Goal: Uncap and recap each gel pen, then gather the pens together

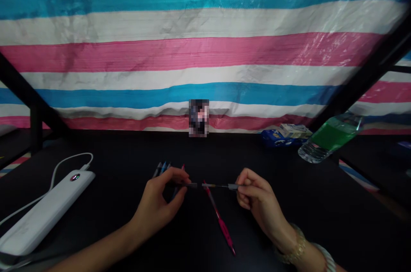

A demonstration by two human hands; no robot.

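My left hand point(163, 197) pinches a dark, thin pen part point(192, 185) between thumb and fingertips. Opposite it, my right hand point(257, 190) grips a slim pen piece point(231, 186) with a grey end and a thin refill-like tip pointing left. A small gap separates the two pieces, which lie roughly in line. Below them a pink-red pen point(221, 222) rests slantwise on the black table. Several pens, grey and blue point(163, 167), lie behind my left hand, which partly hides them.
A white power strip point(48, 212) with a cable is at the left. Blue packets point(276, 138) and a tilted bottle with a green label point(332, 137) sit at the back right. A striped sheet point(192, 53) hangs behind the black table point(128, 147).
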